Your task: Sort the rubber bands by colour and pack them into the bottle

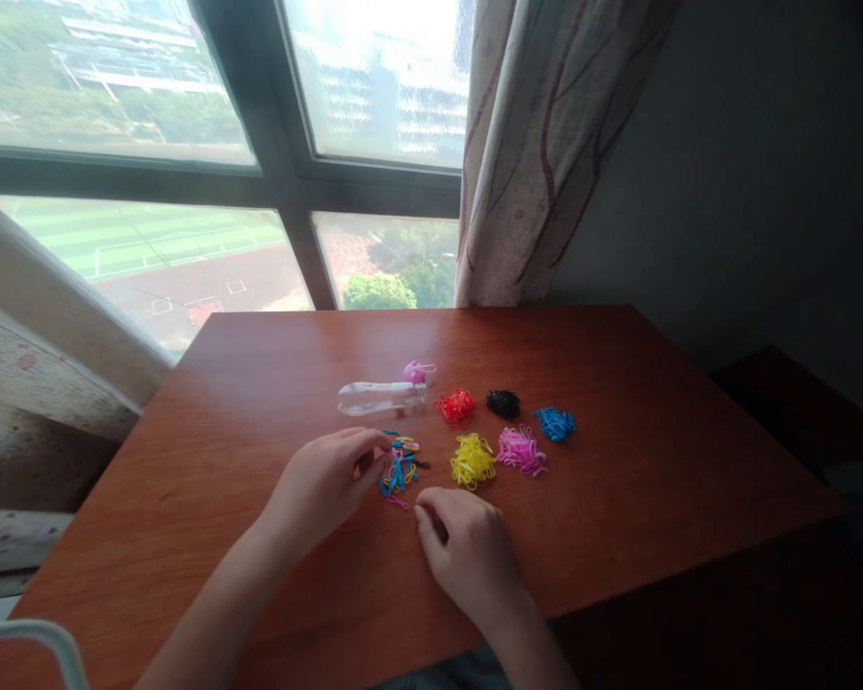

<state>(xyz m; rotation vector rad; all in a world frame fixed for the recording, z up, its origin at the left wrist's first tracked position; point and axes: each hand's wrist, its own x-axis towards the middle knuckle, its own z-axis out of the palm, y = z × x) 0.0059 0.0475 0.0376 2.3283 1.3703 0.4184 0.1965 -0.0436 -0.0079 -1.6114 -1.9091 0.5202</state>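
A small mixed pile of blue, yellow, pink and black rubber bands (401, 471) lies on the wooden table (618, 508). My left hand (327, 479) reaches its left edge, thumb and forefinger curled together at the bands. Whether a band is between those fingertips is too small to tell. My right hand (469, 546) rests just below and right of the pile, its fingers curled and closed; anything in them is hidden. Sorted heaps lie beyond it: yellow bands (473, 462), pink bands (522, 450), red bands (455, 407), black bands (503, 403) and blue bands (555, 424).
Behind the mixed pile a clear plastic bottle (381, 398) lies on its side, with a pink piece (417, 372) just past its neck. A window (374, 187) and curtains (524, 153) border the table's far side. A white curved tube (35, 632) stands at lower left.
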